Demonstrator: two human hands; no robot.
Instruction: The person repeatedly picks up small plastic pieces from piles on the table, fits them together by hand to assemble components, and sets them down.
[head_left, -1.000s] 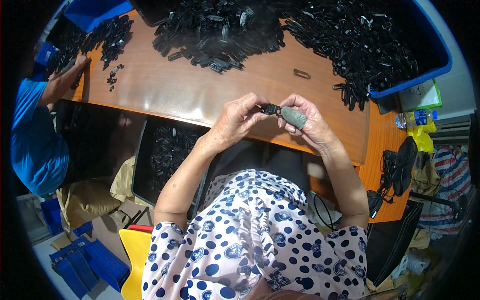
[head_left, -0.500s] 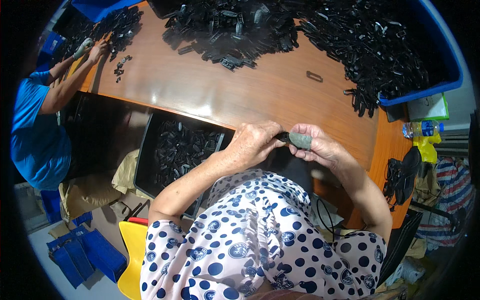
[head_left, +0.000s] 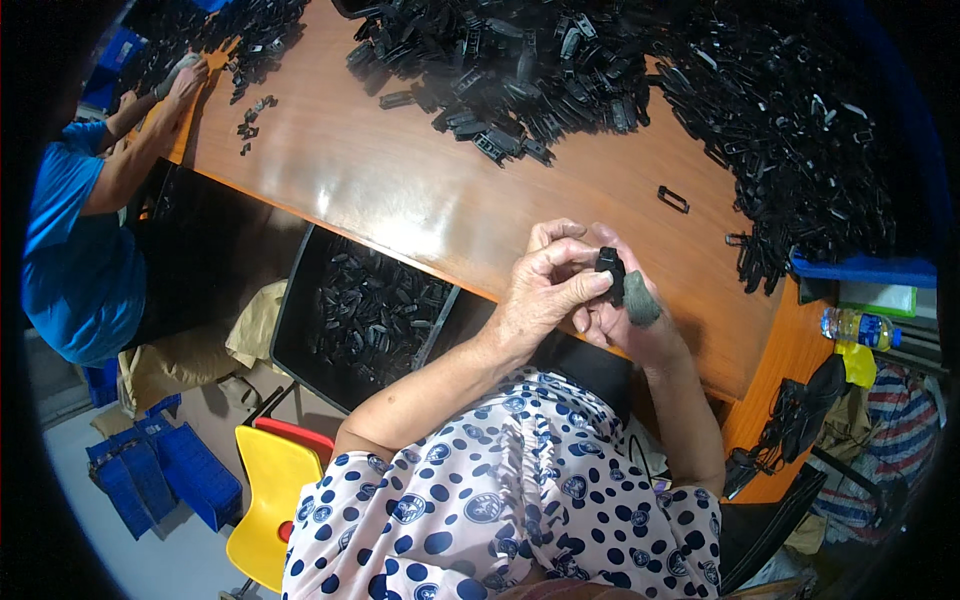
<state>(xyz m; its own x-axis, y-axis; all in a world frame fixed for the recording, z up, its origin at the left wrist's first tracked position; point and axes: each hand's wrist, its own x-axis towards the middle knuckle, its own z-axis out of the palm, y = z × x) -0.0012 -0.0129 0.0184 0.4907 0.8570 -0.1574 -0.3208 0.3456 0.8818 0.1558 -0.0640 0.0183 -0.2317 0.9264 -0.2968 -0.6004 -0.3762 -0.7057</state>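
Over the table's near edge, my left hand [head_left: 545, 290] pinches a small black plastic part [head_left: 609, 268] between thumb and fingers. My right hand [head_left: 648, 325] closes round the same part from the other side, its fingers partly hidden behind it. A grey-green cover [head_left: 641, 303] wraps what looks like the right thumb. Farther right on the tabletop lies a single black rectangular frame [head_left: 673, 199], touched by neither hand.
Black plastic parts [head_left: 500, 80] form a large heap at the back, and another pile [head_left: 800, 150] spreads to the right. A black bin [head_left: 290, 300] of parts sits below the table edge. At far left, a person in blue [head_left: 80, 240] handles parts. A bottle [head_left: 860, 328] lies at right.
The black part has been turned more upright and raised between my hands. My right hand has swung round it. The whole view has shifted slightly, and the person at left has moved their hands a little.
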